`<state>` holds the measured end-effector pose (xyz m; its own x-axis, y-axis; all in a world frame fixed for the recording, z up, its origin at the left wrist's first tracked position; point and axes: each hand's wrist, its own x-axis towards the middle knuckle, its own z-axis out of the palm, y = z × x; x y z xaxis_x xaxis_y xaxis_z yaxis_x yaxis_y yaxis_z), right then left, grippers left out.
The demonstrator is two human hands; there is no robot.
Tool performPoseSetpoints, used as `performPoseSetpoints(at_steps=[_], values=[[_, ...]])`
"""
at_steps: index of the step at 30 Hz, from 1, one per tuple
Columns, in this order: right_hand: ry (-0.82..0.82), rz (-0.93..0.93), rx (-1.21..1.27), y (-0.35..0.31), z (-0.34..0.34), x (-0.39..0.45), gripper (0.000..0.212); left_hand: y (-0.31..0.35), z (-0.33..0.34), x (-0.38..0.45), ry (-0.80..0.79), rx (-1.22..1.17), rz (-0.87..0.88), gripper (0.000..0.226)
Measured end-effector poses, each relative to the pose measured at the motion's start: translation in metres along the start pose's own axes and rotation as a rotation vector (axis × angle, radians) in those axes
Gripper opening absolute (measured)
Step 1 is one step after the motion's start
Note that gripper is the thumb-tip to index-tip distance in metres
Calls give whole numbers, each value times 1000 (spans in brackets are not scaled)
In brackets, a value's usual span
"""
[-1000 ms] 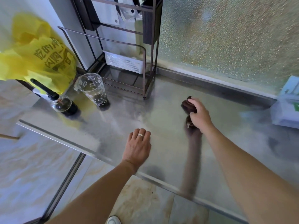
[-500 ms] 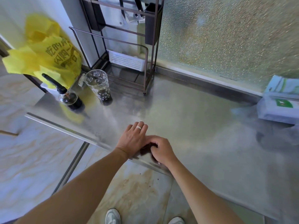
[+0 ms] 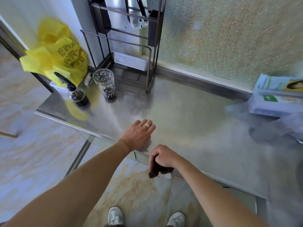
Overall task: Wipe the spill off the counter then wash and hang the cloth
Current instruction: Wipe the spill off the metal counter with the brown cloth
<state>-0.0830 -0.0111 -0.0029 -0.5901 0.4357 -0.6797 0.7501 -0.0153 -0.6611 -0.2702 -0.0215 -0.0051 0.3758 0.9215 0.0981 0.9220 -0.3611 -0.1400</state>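
Dark cloth [image 3: 158,171] bunched in right hand [image 3: 164,157], fingers curled tight around it, just off the counter [image 3: 188,115] front edge, hanging down; long axis roughly vertical. Left hand [image 3: 138,135] flat on the counter, fingers straight, holding nothing. Wipe looks finished; next: find a sink to rinse.

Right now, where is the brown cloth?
The brown cloth hangs from the right hand, just past the counter front edge, near the left hand.
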Motion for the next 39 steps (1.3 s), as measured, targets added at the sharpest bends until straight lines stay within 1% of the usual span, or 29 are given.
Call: performPoseSetpoints(at_steps=[2, 4, 7, 10, 12, 16, 21, 23, 25, 27, 29, 32, 35, 39], values=[[-47, 11, -63, -3, -9, -9, 60, 2, -4, -1, 4, -7, 30, 19], [-10, 19, -27, -3, -20, -19, 57, 3, -11, 1, 19, -22, 32, 19], [165, 62, 258, -3, -41, -37, 51, 7, -31, 7, 58, -70, 16, 22], [356, 45, 460, -8, -63, -57, 45, 12, -52, 14, 86, -132, 18, 29], [456, 36, 532, -13, -75, -71, 41, 18, -68, 21, 113, -191, 11, 33], [677, 5, 578, -30, -92, -98, 35, 33, -101, 41, 156, -259, 11, 40], [958, -123, 489, -52, -118, -124, 33, 50, -148, 82, 211, -376, -82, 36], [1058, -153, 418, -59, -130, -136, 35, 58, -168, 100, 230, -414, -156, 34], [1157, -180, 284, -59, -141, -152, 36, 67, -186, 115, 232, -370, -251, 29], [1222, -189, 112, -48, -150, -167, 36, 74, -200, 126, 169, -243, -282, 30], [1239, -145, -12, -32, -159, -183, 33, 81, -209, 134, 75, -150, -266, 32], [1251, -64, -75, -7, -169, -208, 36, 97, -219, 150, -20, -92, -241, 30], [1298, -3, -82, 18, -178, -233, 35, 123, -227, 167, -60, -99, -216, 23], [1389, 108, -56, 49, -184, -266, 32, 155, -226, 188, -75, -119, -152, 16]])
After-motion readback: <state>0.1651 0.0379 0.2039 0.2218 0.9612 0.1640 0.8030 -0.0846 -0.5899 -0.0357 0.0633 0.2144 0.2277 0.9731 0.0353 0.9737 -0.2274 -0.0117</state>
